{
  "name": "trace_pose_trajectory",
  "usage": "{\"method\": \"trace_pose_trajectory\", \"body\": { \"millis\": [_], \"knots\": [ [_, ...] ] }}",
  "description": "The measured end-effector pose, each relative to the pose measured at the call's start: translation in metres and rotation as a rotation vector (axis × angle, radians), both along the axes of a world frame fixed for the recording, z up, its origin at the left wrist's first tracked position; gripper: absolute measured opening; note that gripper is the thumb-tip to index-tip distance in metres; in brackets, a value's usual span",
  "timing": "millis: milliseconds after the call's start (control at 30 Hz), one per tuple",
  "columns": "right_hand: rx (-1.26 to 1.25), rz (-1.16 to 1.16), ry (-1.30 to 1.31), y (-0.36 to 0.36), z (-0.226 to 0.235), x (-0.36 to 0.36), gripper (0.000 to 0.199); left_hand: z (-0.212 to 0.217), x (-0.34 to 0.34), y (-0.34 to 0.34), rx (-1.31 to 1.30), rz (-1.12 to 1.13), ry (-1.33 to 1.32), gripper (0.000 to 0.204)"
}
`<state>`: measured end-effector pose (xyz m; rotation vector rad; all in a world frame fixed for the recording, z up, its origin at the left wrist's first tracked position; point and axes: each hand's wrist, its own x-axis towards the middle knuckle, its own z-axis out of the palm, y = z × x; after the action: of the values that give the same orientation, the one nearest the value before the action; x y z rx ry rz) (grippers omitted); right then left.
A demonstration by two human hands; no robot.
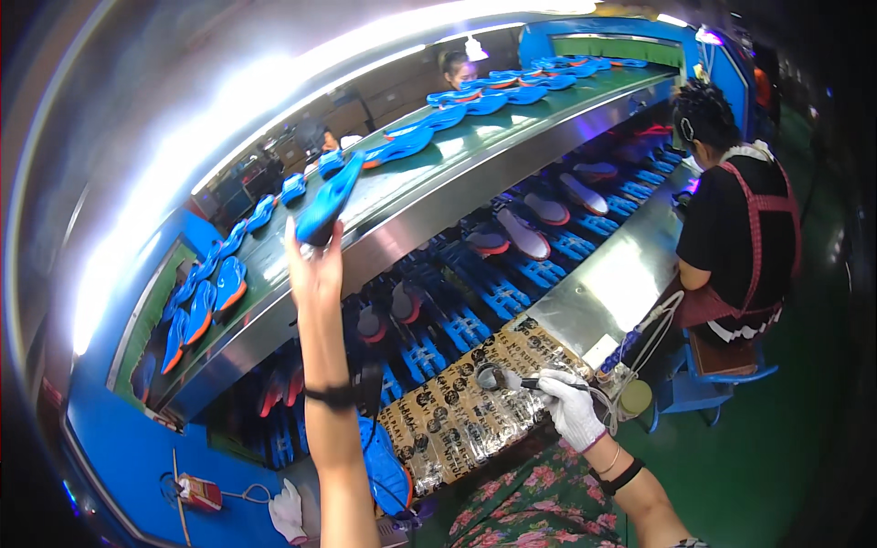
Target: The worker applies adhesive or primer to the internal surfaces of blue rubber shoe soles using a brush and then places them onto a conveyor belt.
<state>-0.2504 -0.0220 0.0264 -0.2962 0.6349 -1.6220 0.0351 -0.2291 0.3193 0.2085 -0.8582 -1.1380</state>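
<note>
Left hand (316, 267): bare, arm raised, fingers and thumb grasping the lower end of a blue shoe piece (329, 203), which is tilted with its far end up and to the right. In view the piece overlaps the green conveyor belt (379, 203); contact with the belt cannot be told. Right hand (573, 411): white-gloved, closed round the dark handle of a round-headed tool (494, 376), its head pointing left over the tabletop (448, 437), which is covered with printed brown sheeting. Dark bands on both forearms. On the belt: a row of blue shoe parts (402, 146) along the far stretch, and a cluster of blue shoe parts with orange edges (203, 309) at the left end. Below the belt: rack with pale-soled shoes (523, 235) and blue fittings (504, 300). Beside the left forearm, partly hidden by it: a blue shoe (388, 470); lower left, a loose white glove (288, 511). Right: co-worker (738, 228) in a dark top and red apron, seated by the bare metal stretch of worktop. White cable (660, 320) loops nearby.
</note>
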Motion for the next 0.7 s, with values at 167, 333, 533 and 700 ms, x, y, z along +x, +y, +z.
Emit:
{"method": "trace_pose_trajectory", "body": {
  "millis": [167,333,533,700],
  "knots": [
    [-0.042,0.027,0.008,0.0,0.016,-0.003,0.015,-0.085,0.016,0.126,0.116,-0.091,-0.181,0.065],
    [-0.132,0.068,-0.07,0.01,0.054,-0.007,0.013,-0.201,0.002,0.188,0.516,-0.306,-0.083,0.078],
    [-0.367,0.071,0.513,0.021,0.088,0.012,0.022,-0.303,-0.059,0.232,0.815,-0.621,0.096,0.079],
    [-0.571,-0.055,0.952,0.01,0.087,0.009,0.02,-0.301,-0.086,0.212,0.617,-0.904,0.681,0.096]
  ]
}}
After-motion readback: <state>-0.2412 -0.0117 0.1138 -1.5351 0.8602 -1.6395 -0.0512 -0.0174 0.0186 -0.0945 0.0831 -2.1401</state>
